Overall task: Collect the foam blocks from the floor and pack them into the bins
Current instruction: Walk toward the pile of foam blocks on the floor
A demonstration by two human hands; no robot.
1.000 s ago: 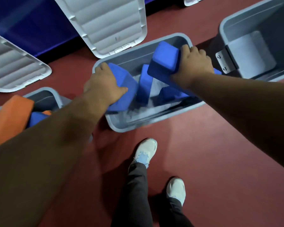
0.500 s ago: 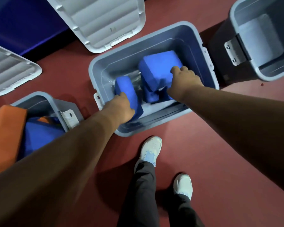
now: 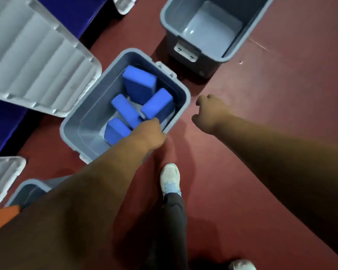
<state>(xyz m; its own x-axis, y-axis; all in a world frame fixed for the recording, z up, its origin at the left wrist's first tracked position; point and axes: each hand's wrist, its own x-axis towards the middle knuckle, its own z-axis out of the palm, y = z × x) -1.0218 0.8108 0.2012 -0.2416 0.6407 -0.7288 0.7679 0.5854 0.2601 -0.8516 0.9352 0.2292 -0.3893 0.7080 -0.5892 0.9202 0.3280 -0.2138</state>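
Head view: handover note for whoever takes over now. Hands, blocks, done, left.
Left hand: over the near rim of the middle bin, fingers hidden, grip unclear.
Right hand: loosely curled, empty, above the floor beside that bin.
Done: four blue foam blocks lie in the middle bin.
Left: far bin looks empty; no loose blocks on the visible floor, so look beyond this view.
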